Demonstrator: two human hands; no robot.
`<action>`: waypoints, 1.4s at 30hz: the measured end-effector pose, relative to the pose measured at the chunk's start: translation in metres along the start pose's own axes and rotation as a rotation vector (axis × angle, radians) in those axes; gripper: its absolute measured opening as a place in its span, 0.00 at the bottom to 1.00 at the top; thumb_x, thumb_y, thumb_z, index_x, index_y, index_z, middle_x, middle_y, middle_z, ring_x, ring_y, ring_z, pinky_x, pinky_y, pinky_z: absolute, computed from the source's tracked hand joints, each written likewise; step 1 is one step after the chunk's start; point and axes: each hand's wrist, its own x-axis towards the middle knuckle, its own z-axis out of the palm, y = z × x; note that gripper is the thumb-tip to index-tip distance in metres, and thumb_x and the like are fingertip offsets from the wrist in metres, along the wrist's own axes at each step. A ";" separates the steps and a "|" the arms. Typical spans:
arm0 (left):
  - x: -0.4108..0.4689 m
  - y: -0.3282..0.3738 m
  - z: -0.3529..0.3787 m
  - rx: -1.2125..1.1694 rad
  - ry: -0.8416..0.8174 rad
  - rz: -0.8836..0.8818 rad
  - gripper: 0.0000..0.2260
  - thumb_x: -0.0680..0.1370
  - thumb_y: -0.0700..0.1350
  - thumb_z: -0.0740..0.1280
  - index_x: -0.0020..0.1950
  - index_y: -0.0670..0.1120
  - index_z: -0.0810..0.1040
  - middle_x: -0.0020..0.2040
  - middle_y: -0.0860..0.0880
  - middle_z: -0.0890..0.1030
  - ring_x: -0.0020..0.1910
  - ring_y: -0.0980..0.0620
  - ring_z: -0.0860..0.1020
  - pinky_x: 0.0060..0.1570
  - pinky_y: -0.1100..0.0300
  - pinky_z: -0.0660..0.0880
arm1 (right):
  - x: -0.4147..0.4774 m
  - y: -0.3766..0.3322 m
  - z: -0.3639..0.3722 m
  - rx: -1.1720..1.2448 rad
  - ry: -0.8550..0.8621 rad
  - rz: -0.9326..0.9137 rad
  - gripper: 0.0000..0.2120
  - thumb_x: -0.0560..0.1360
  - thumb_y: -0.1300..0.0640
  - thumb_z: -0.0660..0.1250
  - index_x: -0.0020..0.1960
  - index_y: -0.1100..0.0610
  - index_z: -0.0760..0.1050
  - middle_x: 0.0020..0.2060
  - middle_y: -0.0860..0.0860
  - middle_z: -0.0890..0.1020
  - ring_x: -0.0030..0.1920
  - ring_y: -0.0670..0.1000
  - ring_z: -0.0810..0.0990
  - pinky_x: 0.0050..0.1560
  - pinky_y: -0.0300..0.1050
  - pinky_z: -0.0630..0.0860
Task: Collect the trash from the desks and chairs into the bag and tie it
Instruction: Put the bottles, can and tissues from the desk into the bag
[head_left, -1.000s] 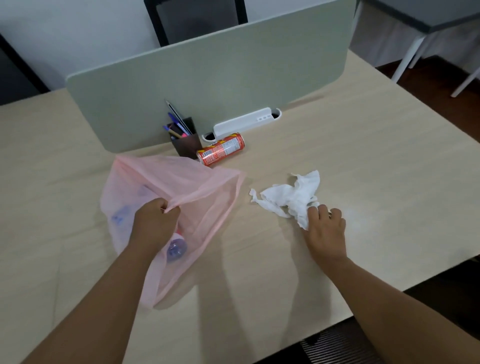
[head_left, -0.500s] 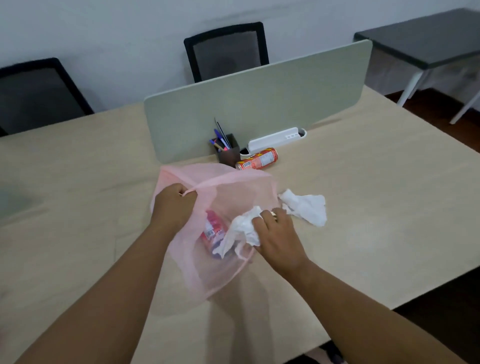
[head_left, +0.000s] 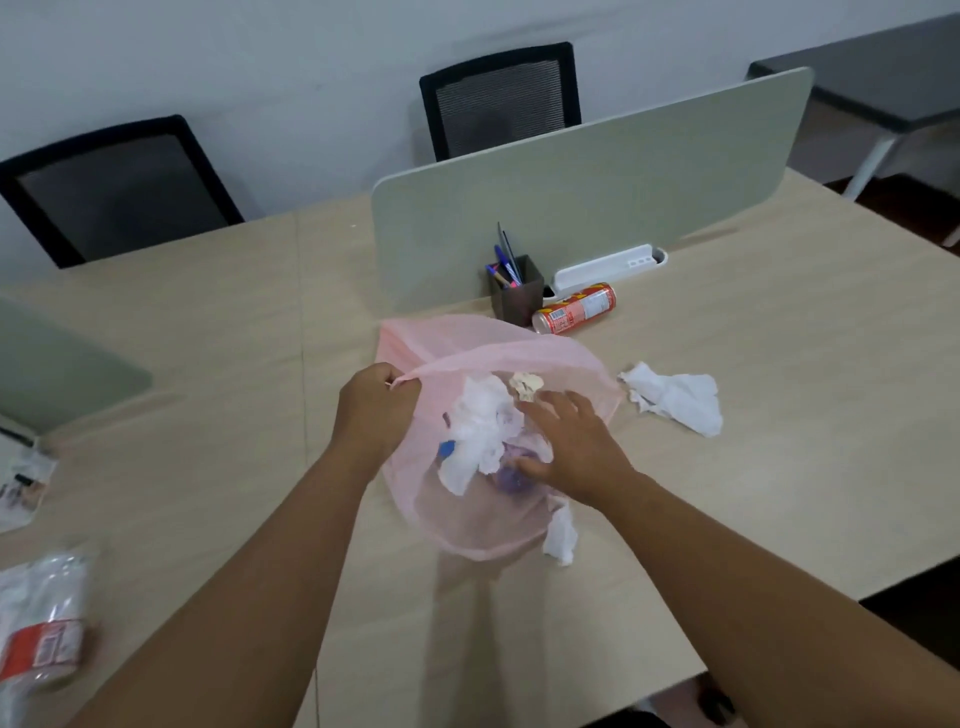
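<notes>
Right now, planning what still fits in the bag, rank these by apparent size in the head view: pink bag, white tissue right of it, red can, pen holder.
1. pink bag
2. white tissue
3. red can and pen holder: about alike, so not ranked apart.

The beige desk (head_left: 779, 467) bears a pink bag (head_left: 467, 525), crumpled tissue (head_left: 675, 402), red can (head_left: 574, 308), pen holder (head_left: 517, 296).

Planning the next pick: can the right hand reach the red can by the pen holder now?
Probably yes. The right hand is open and empty over the pink bag; the red can lies uncovered on the desk past it, its right side free.
</notes>
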 end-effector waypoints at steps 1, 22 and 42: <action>0.001 -0.001 -0.001 0.000 0.000 -0.001 0.09 0.74 0.44 0.64 0.39 0.40 0.78 0.38 0.40 0.80 0.35 0.45 0.73 0.33 0.57 0.68 | -0.007 0.005 0.001 -0.020 0.051 0.032 0.35 0.68 0.34 0.66 0.71 0.46 0.66 0.69 0.52 0.69 0.68 0.59 0.65 0.66 0.55 0.67; 0.008 0.013 0.011 0.071 0.085 -0.060 0.10 0.75 0.45 0.64 0.38 0.41 0.77 0.37 0.43 0.81 0.41 0.41 0.78 0.35 0.57 0.70 | 0.039 -0.010 0.001 0.492 -0.139 0.055 0.32 0.71 0.51 0.72 0.71 0.46 0.65 0.62 0.50 0.72 0.61 0.51 0.70 0.63 0.45 0.68; 0.023 0.015 0.037 0.219 0.112 -0.147 0.14 0.78 0.47 0.61 0.39 0.37 0.74 0.35 0.43 0.75 0.38 0.42 0.71 0.33 0.56 0.65 | 0.012 0.079 0.014 0.324 0.069 0.050 0.03 0.76 0.62 0.63 0.48 0.62 0.73 0.46 0.57 0.75 0.47 0.58 0.75 0.47 0.53 0.73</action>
